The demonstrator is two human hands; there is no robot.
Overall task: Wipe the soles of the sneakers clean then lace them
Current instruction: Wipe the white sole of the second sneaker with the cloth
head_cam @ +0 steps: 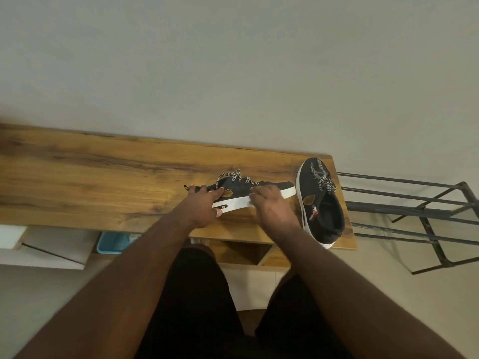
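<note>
Here our right hand [272, 206] is covering the middle of one sneaker [243, 193], so we cannot tell if it is gripping. Our left hand [204, 206] is gripping the heel. The other sneaker [321, 200] is sitting just beside, on the wooden table [90, 177] by a plain wall [233, 60].
</note>
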